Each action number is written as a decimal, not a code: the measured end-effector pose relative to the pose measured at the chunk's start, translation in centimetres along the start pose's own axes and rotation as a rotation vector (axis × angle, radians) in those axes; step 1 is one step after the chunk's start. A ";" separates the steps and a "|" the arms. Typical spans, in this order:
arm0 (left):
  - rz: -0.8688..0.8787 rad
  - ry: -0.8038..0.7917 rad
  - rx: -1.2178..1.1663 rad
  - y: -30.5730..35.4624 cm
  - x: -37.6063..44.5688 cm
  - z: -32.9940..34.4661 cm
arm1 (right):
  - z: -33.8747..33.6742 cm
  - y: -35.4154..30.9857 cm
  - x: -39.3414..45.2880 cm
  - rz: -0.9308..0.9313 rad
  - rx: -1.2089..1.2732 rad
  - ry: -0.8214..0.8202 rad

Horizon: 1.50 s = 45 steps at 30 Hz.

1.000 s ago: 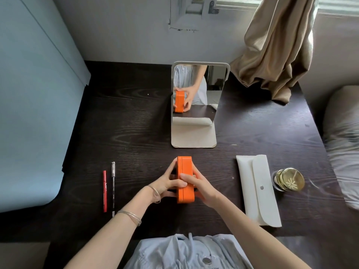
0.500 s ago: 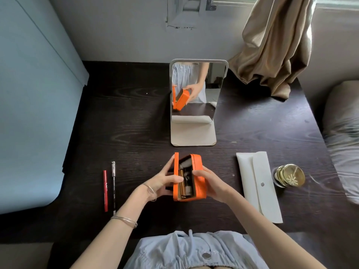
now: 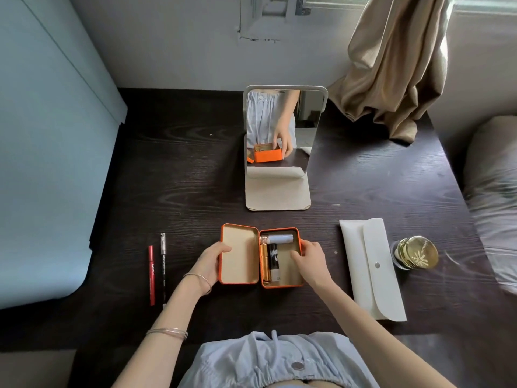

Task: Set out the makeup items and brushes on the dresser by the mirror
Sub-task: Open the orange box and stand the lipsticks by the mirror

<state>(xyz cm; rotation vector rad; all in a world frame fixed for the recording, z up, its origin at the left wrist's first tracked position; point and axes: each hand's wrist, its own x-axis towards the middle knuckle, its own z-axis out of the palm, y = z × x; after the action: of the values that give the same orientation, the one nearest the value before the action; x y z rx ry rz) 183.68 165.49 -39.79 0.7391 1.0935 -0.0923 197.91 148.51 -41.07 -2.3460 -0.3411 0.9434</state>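
Two hands: left hand (image 3: 208,263) grips tin (image 3: 253,254) lid; right hand (image 3: 310,259) open inside.

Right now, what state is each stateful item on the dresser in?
Orange tin: open, lid laid flat leftward, tubes inside.
White pouch: flap shut.
Gold jar: lid on.
Mirror: standing.
Left hand: gripping the lid.
Right hand: fingers in the tin.

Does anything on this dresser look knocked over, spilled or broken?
Nothing stands out. The orange tin lies open flat, its tubes tidy inside; the two pencils lie parallel, the white pouch is closed, and the mirror stands upright.
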 end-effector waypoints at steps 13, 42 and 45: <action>0.304 0.517 0.842 -1.2 -0.2 0.9 | 2.1 -3.2 -1.3 0.029 -0.309 -0.075; 0.442 0.161 1.138 -1.6 -0.2 4.5 | 0.3 -3.1 -0.3 -0.010 0.366 -0.345; 0.364 0.022 0.918 -1.3 -0.5 4.6 | -0.9 -4.1 -1.0 -0.081 0.457 -0.384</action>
<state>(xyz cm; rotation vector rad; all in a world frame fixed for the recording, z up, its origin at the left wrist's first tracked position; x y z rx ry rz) 186.46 161.63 -38.90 1.7525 0.8923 -0.2846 197.73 150.95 -37.56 -1.7257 -0.3260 1.2798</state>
